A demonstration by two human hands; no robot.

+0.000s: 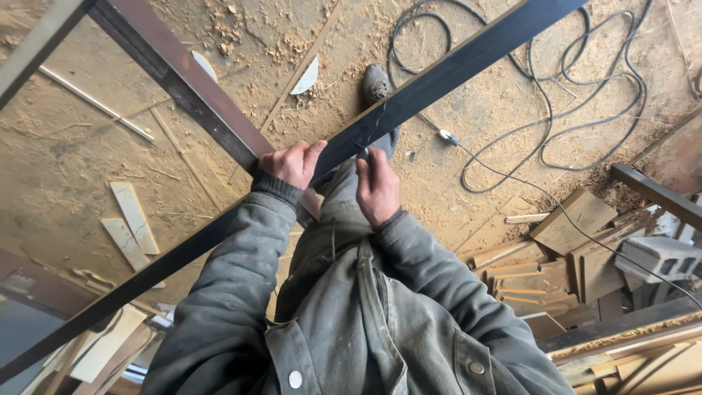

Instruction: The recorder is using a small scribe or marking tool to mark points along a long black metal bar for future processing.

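Head view, looking straight down past a grey work jacket (351, 322). Left hand (291, 164) is closed around a long black metal bar (453, 67), fingers curled over its upper edge where a rusty brown bar (197, 91) meets it. Right hand (376, 189) sits just beside, against the black bar's lower edge, fingers bent and pinched; whether it actually grips the bar or something small, cannot tell. The black bar runs diagonally from lower left to upper right, held above the floor; the rusty bar slopes off to the upper left. One shoe (376, 80) shows beyond the bar on the sawdust floor (66, 161). Far right: black cable (585, 95) in loops. Right edge: stacked wood offcuts (563, 249), a grey block (658, 257). Left: pale wood strips (131, 219) lying flat.
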